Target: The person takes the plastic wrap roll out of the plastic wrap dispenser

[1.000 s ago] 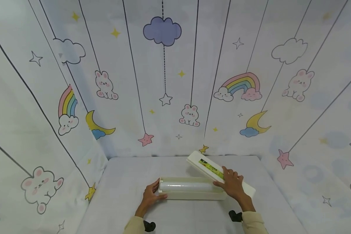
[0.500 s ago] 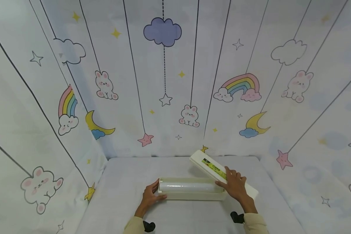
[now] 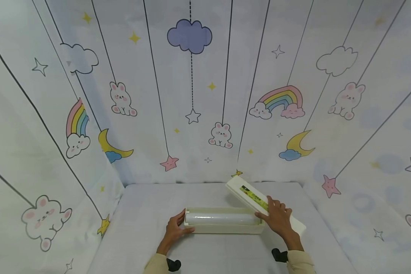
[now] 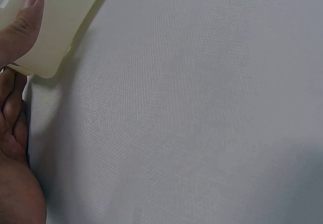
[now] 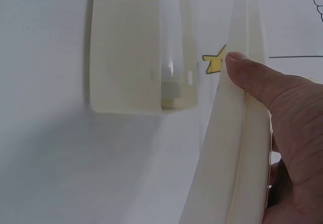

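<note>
A long cream-coloured cling film box [image 3: 222,229] lies lengthwise on the table with its top uncovered. Inside it is a shiny film roll [image 3: 222,218]. My left hand [image 3: 175,230] grips the box's left end; in the left wrist view the thumb lies over the front wall [image 4: 58,27], with other fingers curled at the end. Raised at a slant over the box's right end is the long lid [image 3: 238,184], which bears a green and yellow label [image 3: 254,198]. My right hand [image 3: 279,217] holds it by its long edges, the thumb on the near side [image 5: 227,143].
The table [image 3: 150,198] has a white cloth over it. Behind it and at both sides hang white sheets [image 3: 191,144] printed with clouds, rabbits and rainbows. Black straps [image 3: 279,255] show at both wrists, next to beige sleeves.
The right hand has carried the lid a little to the right, away from the box's middle. The left hand and the box stay nearly where they were.
</note>
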Demonstrator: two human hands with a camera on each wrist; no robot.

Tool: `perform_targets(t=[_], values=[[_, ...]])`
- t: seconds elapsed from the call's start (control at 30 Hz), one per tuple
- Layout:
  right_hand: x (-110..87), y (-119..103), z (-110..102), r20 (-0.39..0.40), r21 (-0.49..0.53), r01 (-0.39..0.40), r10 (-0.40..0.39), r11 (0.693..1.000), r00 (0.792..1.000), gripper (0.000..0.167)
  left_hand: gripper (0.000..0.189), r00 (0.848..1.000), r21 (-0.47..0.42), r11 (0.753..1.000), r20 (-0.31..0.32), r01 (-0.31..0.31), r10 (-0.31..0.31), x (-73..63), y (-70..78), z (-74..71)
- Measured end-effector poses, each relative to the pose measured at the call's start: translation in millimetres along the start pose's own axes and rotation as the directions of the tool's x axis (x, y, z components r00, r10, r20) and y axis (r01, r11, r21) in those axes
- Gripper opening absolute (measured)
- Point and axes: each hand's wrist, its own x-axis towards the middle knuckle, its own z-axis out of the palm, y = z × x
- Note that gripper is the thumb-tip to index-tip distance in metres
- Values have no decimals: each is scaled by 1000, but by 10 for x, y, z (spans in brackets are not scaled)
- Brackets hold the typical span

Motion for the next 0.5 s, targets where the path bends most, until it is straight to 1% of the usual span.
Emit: perform_targets(t=[0.07, 0.2, 0.23, 0.3, 0.37, 0.4, 0.43, 0.5], values=[[-4, 21, -11, 0, -1, -10, 10, 1000, 1000, 98, 107, 1000, 19, 1000, -2, -17, 17, -4, 3, 2], [-11, 74, -14, 0, -15, -28, 28, 999, 1000, 100, 103, 996, 81, 993, 11, -90, 90, -27, 43, 0], [-9, 93, -5, 4, -20, -32, 32, 999, 999, 101, 102, 995, 88, 991, 12, -98, 97, -34, 62, -1], [-14, 123, 7, 11, -29, -39, 39, 999, 999, 102, 101, 995, 92, 990, 12, -104, 103, -50, 105, -3], [-18, 150, 23, 17, -34, -46, 47, 998, 999, 102, 101, 996, 84, 993, 7, -85, 84, -60, 146, -1], [-18, 161, 26, 18, -36, -46, 47, 998, 999, 102, 100, 996, 94, 992, 3, -84, 84, -60, 153, 1], [-20, 171, 29, 20, -38, -46, 47, 998, 999, 103, 100, 998, 91, 993, 0, -69, 69, -60, 164, 4], [-17, 191, 29, 17, -40, -48, 49, 998, 999, 102, 99, 997, 116, 990, 3, -81, 81, -57, 176, 10]])
